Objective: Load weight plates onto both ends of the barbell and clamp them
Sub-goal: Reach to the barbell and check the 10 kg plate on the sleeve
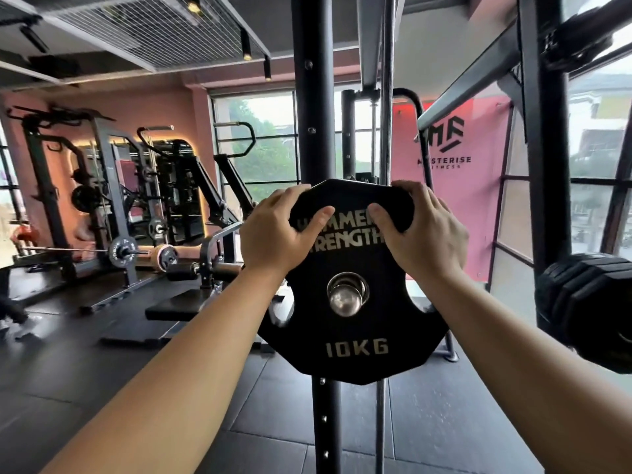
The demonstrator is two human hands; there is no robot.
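Wide gym here, dark rubber floor (102,371) underfoot, and dead centre stands a tall black post (313,97) with a row of holes running up it. Right in front of that post is the big one: a black weight plate (355,323), held upright with its face turned to us, marked 10KG along the bottom and with white lettering across the top.

Off at the right edge, near us, there's a stack of black plates (588,302) seen edge-on. Behind it on the far right wall hangs a pink banner (478,183) with a dark logo. Far left, a loaded barbell (123,251) lies across a rack.

Now the grip. Left hand (273,234) is clamped on the plate's upper left edge, fingers curled over the rim, thumb pressed flat on the lettering. Right hand (424,234) mirrors it on the upper right edge, fingers wrapped over the top, thumb on the face. Both forearms reach straight out from the bottom corners.

And the small detail: a shiny steel bar end (347,295) shows inside the plate's centre hole, sitting low in the ring.
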